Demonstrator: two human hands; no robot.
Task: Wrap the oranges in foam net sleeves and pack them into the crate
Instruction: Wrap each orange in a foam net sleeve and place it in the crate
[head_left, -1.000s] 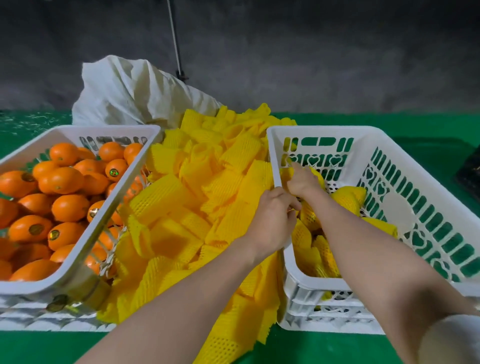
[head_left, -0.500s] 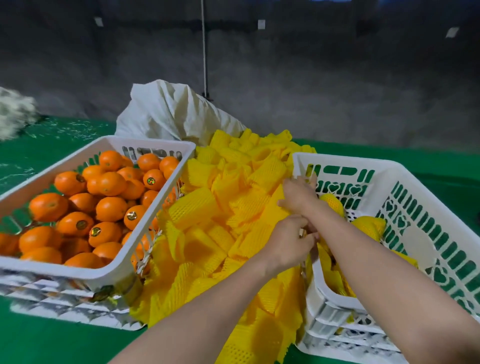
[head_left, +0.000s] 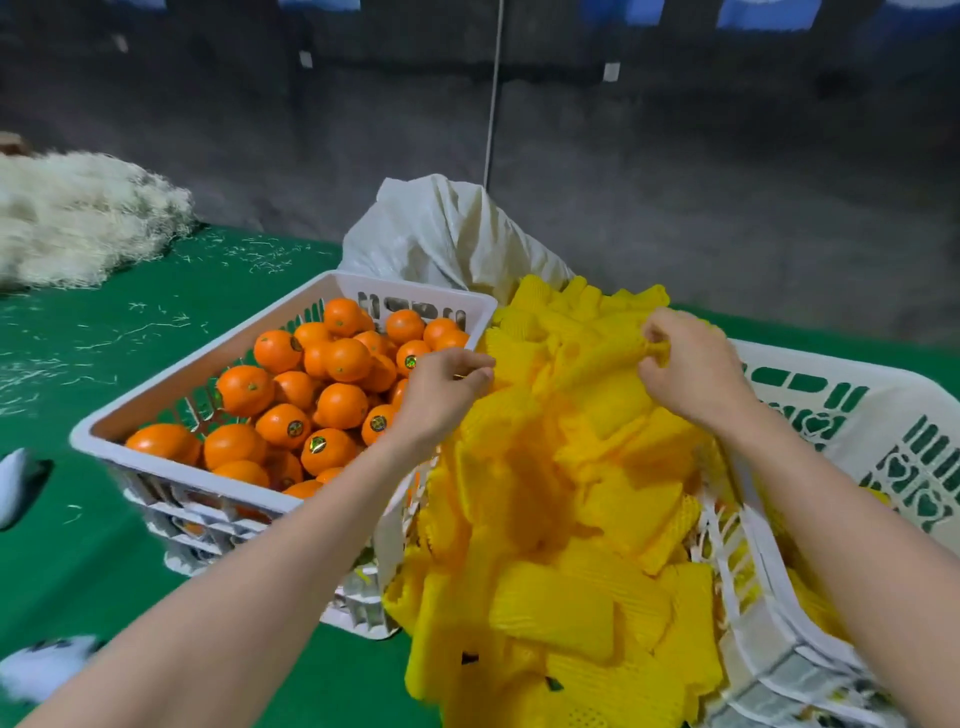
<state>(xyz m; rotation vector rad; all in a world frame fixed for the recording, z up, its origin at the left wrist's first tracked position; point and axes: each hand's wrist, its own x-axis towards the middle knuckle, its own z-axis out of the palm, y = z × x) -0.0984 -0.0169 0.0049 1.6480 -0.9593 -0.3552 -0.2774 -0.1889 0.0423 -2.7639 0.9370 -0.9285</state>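
Green table (head_left: 88, 551), pale shreds (head_left: 78, 228) at upper left; dark grey wall (head_left: 727, 182) behind. Right hand (head_left: 696, 374) grip pinches a yellow foam net sleeve (head_left: 602, 359); left hand (head_left: 441, 397) grip curled, contents unclear.

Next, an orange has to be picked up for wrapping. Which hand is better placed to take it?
Left. The left hand hovers at the rim of the orange crate, right beside the oranges. The right hand is busy, pinching a foam sleeve farther from the fruit.
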